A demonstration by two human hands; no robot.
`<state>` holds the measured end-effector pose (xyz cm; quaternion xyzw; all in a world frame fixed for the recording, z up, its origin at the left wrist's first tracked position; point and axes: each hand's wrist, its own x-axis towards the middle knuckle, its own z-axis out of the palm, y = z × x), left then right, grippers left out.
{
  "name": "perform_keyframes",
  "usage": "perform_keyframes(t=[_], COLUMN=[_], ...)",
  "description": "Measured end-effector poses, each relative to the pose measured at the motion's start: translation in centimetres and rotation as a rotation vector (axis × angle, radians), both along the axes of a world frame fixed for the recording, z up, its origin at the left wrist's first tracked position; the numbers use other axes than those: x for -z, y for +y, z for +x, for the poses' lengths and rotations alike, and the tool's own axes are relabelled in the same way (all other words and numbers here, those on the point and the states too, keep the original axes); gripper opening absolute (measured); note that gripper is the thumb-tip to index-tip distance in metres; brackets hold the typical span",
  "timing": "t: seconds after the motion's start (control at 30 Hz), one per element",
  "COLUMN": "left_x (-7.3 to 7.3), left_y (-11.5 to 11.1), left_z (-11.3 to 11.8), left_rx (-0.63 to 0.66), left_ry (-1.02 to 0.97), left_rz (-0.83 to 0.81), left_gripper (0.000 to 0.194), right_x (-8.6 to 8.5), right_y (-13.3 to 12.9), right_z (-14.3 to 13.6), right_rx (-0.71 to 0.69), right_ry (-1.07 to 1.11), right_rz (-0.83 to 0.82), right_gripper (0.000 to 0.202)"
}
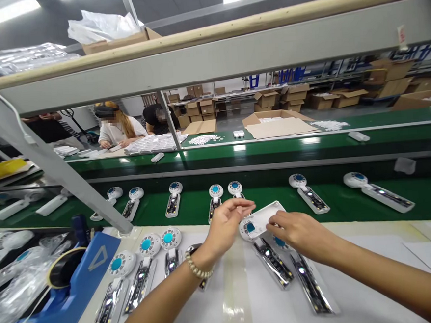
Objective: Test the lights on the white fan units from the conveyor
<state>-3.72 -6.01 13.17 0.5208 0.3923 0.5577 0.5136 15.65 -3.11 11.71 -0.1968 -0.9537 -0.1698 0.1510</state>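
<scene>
My right hand [299, 232] is closed on the edge of a white plastic cover [265, 218], its pale inner side facing up. My left hand [225, 225] is beside the cover's left end, fingers curled and tips pinched together; whatever they hold, if anything, is too small to make out. Under and in front of the cover lie two handheld units with round blue-centred heads and exposed dark innards, one a left unit [273, 263] and one a right unit [312, 285]. My right hand partly hides the right unit's head. More such units [141, 282] lie by my left forearm.
A green conveyor belt [255, 205] carries several similar units beyond the table. A blue tape dispenser [74, 284] stands at left, near bagged parts [17, 288]. A slanted grey post [64, 162] and shelf beam [208, 58] frame the view. People [122, 126] sit across the line.
</scene>
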Motion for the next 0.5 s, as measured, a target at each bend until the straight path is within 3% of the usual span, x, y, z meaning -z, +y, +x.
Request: perform_keyframes(t=[0.1,0.2,0.37,0.5], left_x=[-0.5,-0.5,-0.3,2.1], left_y=[0.4,0.9,-0.5,-5.1], left_z=[0.2,-0.1,-2.9,-6.9], left_rx=[0.140,0.149,-0.053,-0.318], left_ry=[0.293,0.425,0.489,0.605], left_rz=[0.075,0.160,0.234,0.245], left_gripper=[0.020,0.027,0.024,0.021], right_x=[0.0,-0.3,-0.4,0.7], right_y=[0.2,0.5,1.0,3.4], right_z=[-0.7,-1.1,-1.5,-2.2], right_rx=[0.018,0.030,0.042,0.063], right_ry=[-0.019,-0.041,-0.077,-0.078], right_rz=[-0.032,-0.052,-0.116,-0.183], right_gripper=[0.025,0.023,0.027,0.025])
